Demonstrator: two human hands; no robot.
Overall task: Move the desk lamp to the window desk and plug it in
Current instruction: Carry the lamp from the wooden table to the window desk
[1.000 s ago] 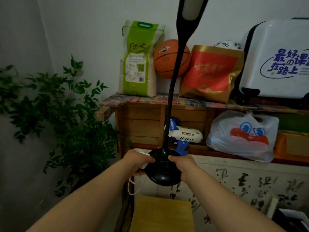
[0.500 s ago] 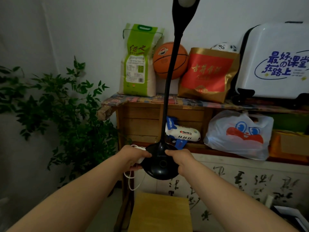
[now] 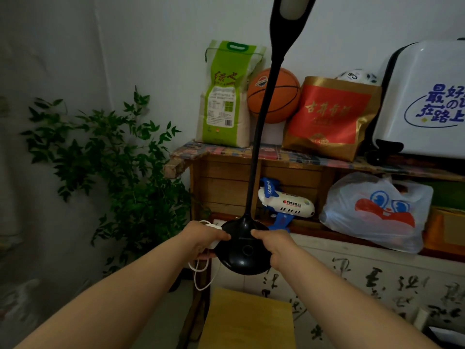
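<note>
I hold a black desk lamp (image 3: 242,250) in the air in front of me, upright, by its round base. Its thin neck rises to the lamp head (image 3: 292,8) at the top edge of the view. My left hand (image 3: 203,235) grips the base's left rim together with a white plug adapter (image 3: 214,241). A white cord (image 3: 201,275) loops down below it. My right hand (image 3: 273,244) grips the base's right rim. No window desk is in view.
A wooden shelf (image 3: 226,177) ahead carries a green rice bag (image 3: 227,94), a basketball (image 3: 281,94), a red-gold bag (image 3: 329,117) and a white suitcase (image 3: 425,96). Lower down lie a toy plane (image 3: 286,202) and a plastic bag (image 3: 372,212). A leafy plant (image 3: 120,167) stands left, a yellow stool (image 3: 247,321) below.
The view has swung so the shelf and plant sit further right and lower. The lamp stays in both hands, held the same way; its head has shifted right at the top edge.
</note>
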